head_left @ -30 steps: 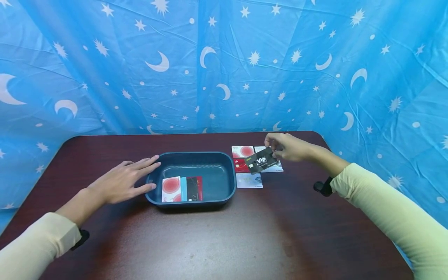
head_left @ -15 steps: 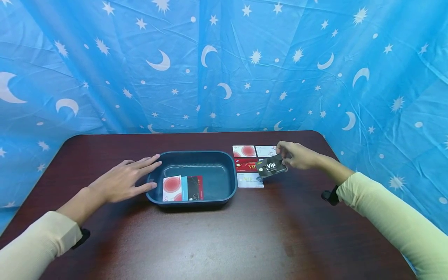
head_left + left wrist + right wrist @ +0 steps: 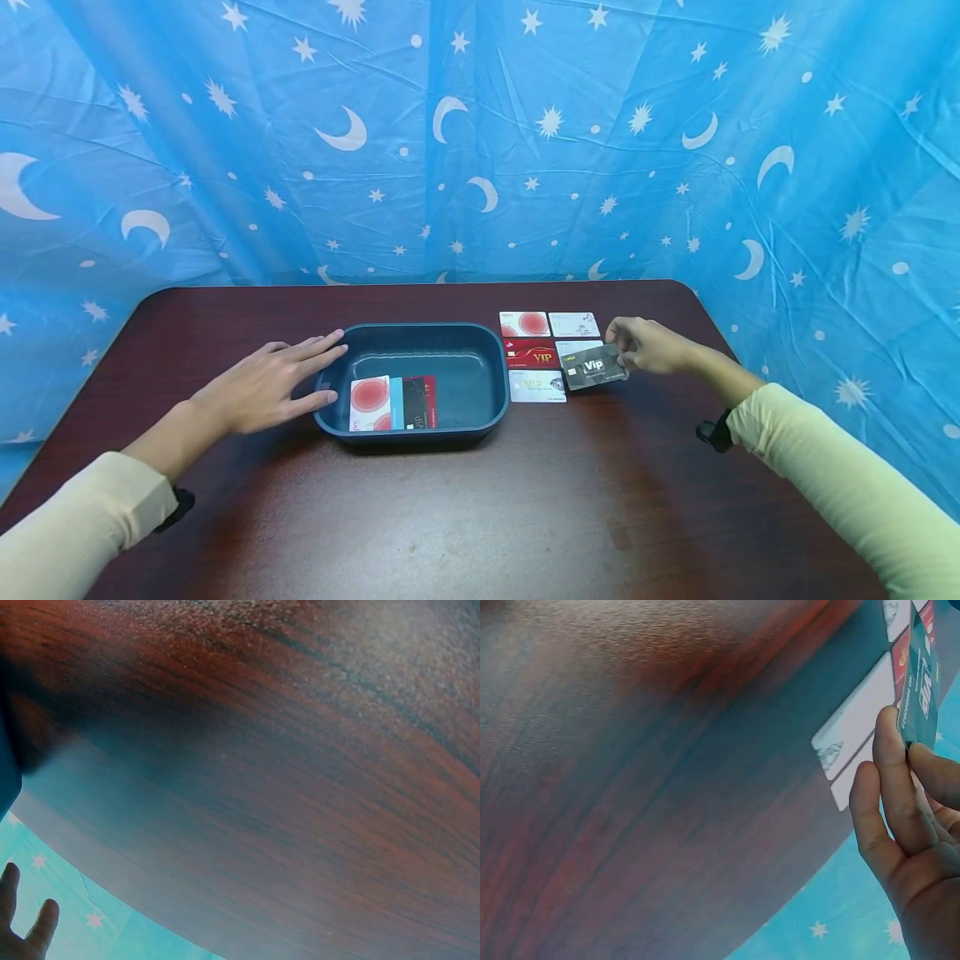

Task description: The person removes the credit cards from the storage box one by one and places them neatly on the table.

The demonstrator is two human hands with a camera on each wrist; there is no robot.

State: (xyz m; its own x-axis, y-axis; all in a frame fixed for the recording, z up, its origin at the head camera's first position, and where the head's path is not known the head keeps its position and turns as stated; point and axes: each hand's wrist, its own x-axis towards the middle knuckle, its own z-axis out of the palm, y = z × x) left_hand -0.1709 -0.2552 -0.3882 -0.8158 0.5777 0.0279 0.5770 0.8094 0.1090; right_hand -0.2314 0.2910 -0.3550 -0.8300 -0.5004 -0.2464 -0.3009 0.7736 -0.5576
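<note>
My right hand (image 3: 654, 347) pinches a black VIP card (image 3: 588, 371) by its right end, thumb against fingers. In the head view the card is slightly tilted and overlaps a white card (image 3: 573, 346) behind it. The right wrist view shows the same black card (image 3: 921, 694) raised on edge between thumb and fingers, with white cards flat beyond. My left hand (image 3: 266, 387) lies with straight, spread fingers at the left rim of a dark blue tray (image 3: 472, 383). Only two fingertips (image 3: 43, 922) of it appear in the left wrist view.
Right of the tray lie a red-circle card (image 3: 523, 323), a white card (image 3: 574, 324), a red VIP card (image 3: 529, 354) and a silver VIP card (image 3: 537, 387). Several overlapping cards (image 3: 370, 404) lie inside the tray. A blue starry curtain (image 3: 480, 142) hangs behind the brown table (image 3: 480, 517).
My right hand has moved right and toward me with the black VIP card, uncovering the red VIP card and the upper white card. The left hand stays at the tray's rim.
</note>
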